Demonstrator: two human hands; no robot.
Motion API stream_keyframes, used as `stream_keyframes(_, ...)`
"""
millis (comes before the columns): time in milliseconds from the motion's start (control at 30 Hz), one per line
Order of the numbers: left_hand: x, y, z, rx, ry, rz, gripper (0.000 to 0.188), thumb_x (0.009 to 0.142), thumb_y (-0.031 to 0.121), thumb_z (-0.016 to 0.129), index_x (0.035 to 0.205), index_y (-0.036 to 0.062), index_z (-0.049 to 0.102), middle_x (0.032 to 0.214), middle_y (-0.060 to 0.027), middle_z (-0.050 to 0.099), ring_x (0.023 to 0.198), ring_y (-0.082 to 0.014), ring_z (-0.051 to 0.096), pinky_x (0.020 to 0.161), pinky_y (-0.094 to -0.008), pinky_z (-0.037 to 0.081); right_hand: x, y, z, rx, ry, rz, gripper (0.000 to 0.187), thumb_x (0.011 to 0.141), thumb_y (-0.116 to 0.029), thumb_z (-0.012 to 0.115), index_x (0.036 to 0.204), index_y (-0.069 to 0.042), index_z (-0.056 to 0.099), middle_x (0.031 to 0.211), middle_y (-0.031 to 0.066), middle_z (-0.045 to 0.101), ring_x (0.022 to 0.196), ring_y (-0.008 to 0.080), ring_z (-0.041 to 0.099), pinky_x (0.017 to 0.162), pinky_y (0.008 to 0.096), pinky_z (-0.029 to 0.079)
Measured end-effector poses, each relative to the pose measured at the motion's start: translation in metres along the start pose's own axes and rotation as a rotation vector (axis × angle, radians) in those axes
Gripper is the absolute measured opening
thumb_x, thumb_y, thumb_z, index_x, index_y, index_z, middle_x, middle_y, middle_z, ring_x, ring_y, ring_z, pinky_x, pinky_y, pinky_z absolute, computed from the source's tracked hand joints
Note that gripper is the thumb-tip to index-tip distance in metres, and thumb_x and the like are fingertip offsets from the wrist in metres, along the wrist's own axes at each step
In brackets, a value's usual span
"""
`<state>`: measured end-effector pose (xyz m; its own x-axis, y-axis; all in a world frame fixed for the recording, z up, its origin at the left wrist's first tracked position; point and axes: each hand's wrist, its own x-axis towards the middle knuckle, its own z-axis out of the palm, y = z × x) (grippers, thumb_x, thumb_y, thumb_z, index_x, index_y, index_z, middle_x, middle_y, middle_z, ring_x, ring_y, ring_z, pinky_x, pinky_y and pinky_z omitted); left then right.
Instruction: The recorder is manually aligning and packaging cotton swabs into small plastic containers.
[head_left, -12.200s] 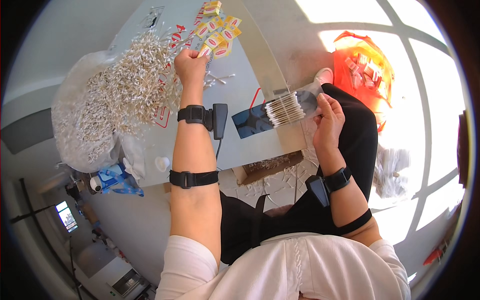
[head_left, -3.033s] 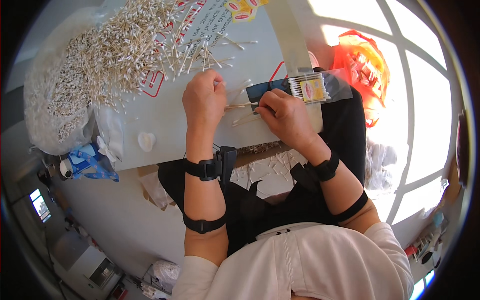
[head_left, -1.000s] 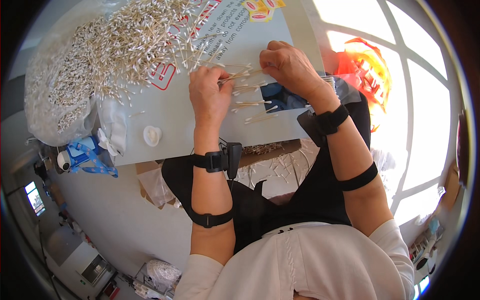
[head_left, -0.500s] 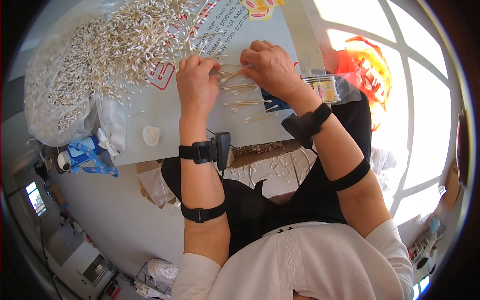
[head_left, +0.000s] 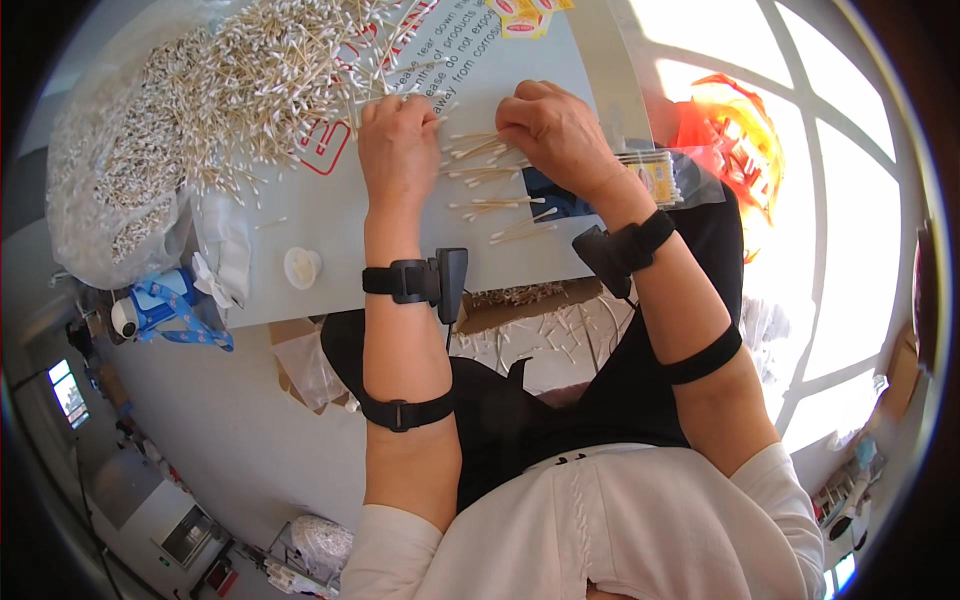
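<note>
Near the edge of a big pile of cotton swabs [head_left: 270, 90], my left hand [head_left: 400, 150] is closed with its fingers curled down; its fingertips are hidden, so what they hold cannot be made out. My right hand [head_left: 550, 135] is pinched at the right ends of a small bunch of cotton swabs [head_left: 477, 148], which point left from under its fingers. Below that bunch, more swabs [head_left: 495, 208] lie in small separate groups, partly over a dark blue patch [head_left: 560, 200]. A packed bundle of swabs with a yellow label [head_left: 655, 178] lies beside my right wrist.
A clear plastic bag [head_left: 85, 200] full of swabs sits at the table's left. Near the front edge stand a small white cup [head_left: 302, 268] and a blue-and-white object with a strap [head_left: 150, 305]. Yellow labels [head_left: 520, 22] lie at the back; an orange bag [head_left: 735, 140] is to the right.
My hands have moved apart: the left slightly up toward the pile, the right a little to the right. The swab that stretched between them no longer does.
</note>
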<state>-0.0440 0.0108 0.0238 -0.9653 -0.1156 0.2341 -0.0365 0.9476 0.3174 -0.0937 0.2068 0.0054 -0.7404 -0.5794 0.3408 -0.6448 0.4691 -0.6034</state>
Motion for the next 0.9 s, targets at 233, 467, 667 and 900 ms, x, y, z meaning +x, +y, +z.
stream_keyframes(233,-0.017,0.024,0.012,-0.225,-0.024,0.07,0.028,0.082,0.006,0.069,0.109,0.0082,0.068,0.11,-0.0083,0.062,0.108,-0.03,0.054,0.094,-0.0397,0.046,-0.015,-0.004,-0.01,0.009,0.264,0.215,0.012,0.078,-0.006,0.067,0.089,-0.008,0.068,0.09,0.0088,0.064,0.091,0.0318,0.063,0.08,0.0425,0.051)
stream_keyframes(467,-0.055,0.032,0.025,-0.025,-0.021,0.136,0.061,0.089,0.022,0.067,0.142,0.0024,0.043,0.15,-0.0169,0.04,0.14,-0.0351,0.036,0.114,-0.0531,0.027,-0.037,-0.007,-0.023,-0.073,0.06,0.218,0.007,0.079,-0.005,0.064,0.085,-0.007,0.067,0.085,0.0093,0.061,0.088,0.0304,0.063,0.075,0.0417,0.052)
stream_keyframes(667,-0.051,0.036,0.024,0.052,-0.156,0.111,0.068,0.098,0.048,0.049,0.153,0.0134,0.03,0.16,-0.0118,0.027,0.149,-0.0302,0.022,0.119,-0.0534,0.015,-0.038,-0.015,-0.004,-0.082,0.081,0.121,0.005,0.081,-0.006,0.066,0.083,-0.007,0.061,0.081,0.0077,0.058,0.081,0.0302,0.062,0.067,0.0405,0.051)
stream_keyframes(900,-0.061,0.045,0.02,0.041,-0.123,0.152,0.075,0.091,0.047,0.06,0.15,0.007,0.035,0.157,-0.0165,0.031,0.147,-0.0318,0.026,0.117,-0.0575,0.018,-0.033,-0.018,-0.003,0.051,0.183,0.205,0.009,0.076,-0.01,0.069,0.082,-0.009,0.063,0.085,0.0082,0.062,0.084,0.0308,0.063,0.07,0.0408,0.052)
